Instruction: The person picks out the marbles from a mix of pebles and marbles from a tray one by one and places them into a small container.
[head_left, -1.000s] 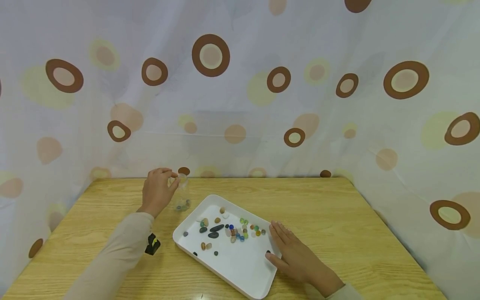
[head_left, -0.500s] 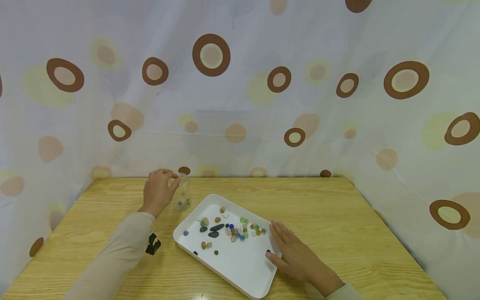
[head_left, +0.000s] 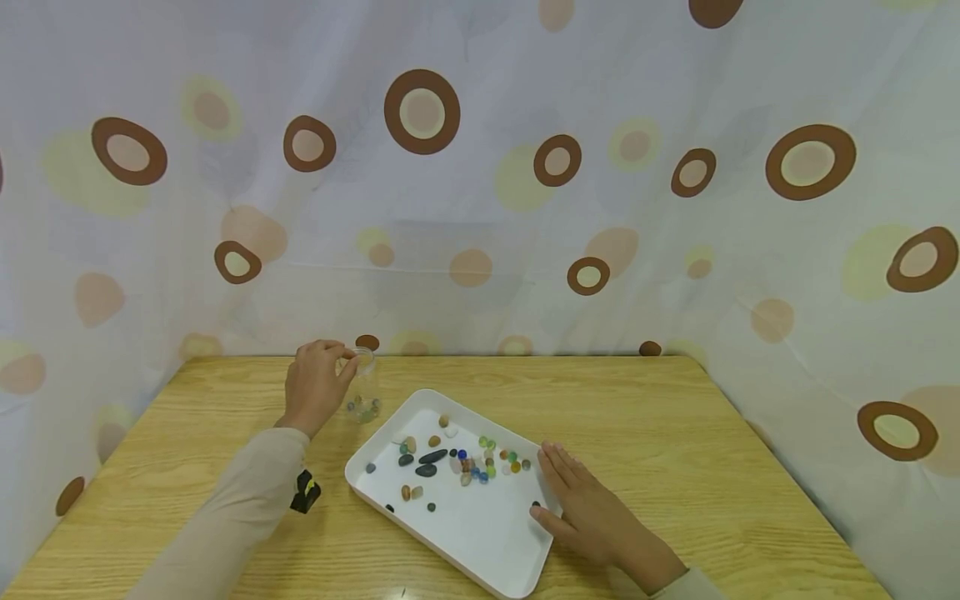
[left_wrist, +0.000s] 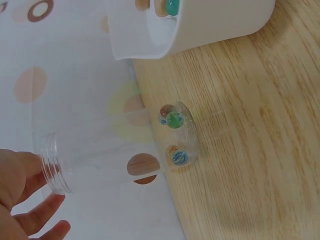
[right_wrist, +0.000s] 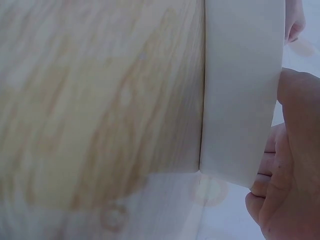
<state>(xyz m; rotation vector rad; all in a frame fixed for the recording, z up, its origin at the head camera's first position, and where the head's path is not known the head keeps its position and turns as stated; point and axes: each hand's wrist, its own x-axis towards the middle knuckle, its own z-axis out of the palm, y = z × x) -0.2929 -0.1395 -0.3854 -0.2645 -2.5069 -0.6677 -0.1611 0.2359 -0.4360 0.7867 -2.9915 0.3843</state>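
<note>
In the head view my left hand [head_left: 318,385] is at the mouth of a clear plastic jar [head_left: 363,382], thumb and forefinger right at the rim. Several glass marbles [left_wrist: 175,120] lie at the bottom of the upright jar, among them green and blue ones. Whether the left fingers pinch the rim or hold marbles, I cannot tell. My right hand [head_left: 592,515] rests on the right end of a white tray [head_left: 480,533], fingers straight along its edge, thumb over the rim. Dark, brown and white pebbles [head_left: 432,457] and coloured marbles [head_left: 480,475] are scattered in the tray.
The tray stands slantwise on a wood-grain table [head_left: 675,433], its far left corner close to the jar. A small black object [head_left: 305,490] with a yellow-green mark is beside the left sleeve. Behind the table hangs a white curtain [head_left: 495,192] with brown rings.
The marbles at the jar's bottom have shifted, and more of them show there now. Both hands and the tray have stayed in place.
</note>
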